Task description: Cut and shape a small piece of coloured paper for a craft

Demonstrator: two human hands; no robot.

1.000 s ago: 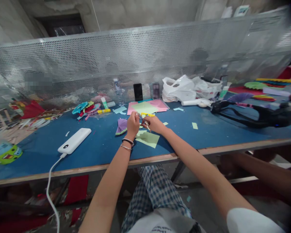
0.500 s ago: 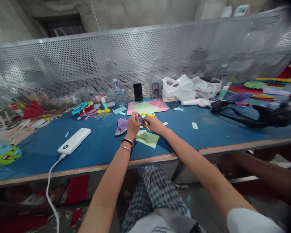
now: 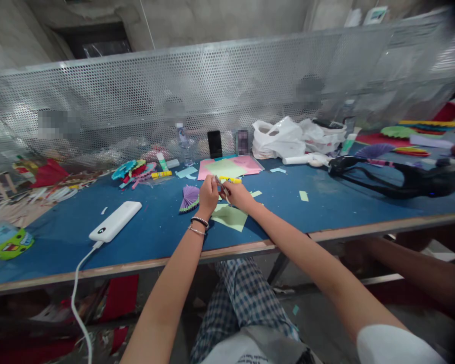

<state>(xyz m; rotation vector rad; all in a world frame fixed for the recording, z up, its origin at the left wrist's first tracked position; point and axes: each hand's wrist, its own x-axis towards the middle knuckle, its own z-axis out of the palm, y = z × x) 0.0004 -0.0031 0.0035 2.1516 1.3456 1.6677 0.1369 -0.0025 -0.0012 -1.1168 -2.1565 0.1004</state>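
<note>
My right hand (image 3: 239, 195) is closed around a pair of scissors (image 3: 221, 186), whose blades point up and left toward my other hand. Right beside it, my left hand (image 3: 208, 196) is closed in a pinch; what it holds is hidden by the fingers. Under and in front of both hands lies a light green paper sheet (image 3: 233, 217). A pleated purple paper fan (image 3: 189, 197) with a green edge rests just left of my left hand. Behind the hands lie a yellow glue stick (image 3: 230, 179) and a stack of pink and green paper (image 3: 246, 164).
On the blue table (image 3: 307, 217) are a white power bank (image 3: 116, 221) with a cable, a black headset-like strap device (image 3: 394, 177), white plastic bags (image 3: 280, 136), a phone (image 3: 214, 144) and colourful paper pieces (image 3: 131, 171). Another person's arm (image 3: 413, 273) is at the right.
The scissors have shifted slightly between my hands. A small green piece above the sheet no longer shows there, and a green strip right of my hands shows more. Both hands stay almost in place.
</note>
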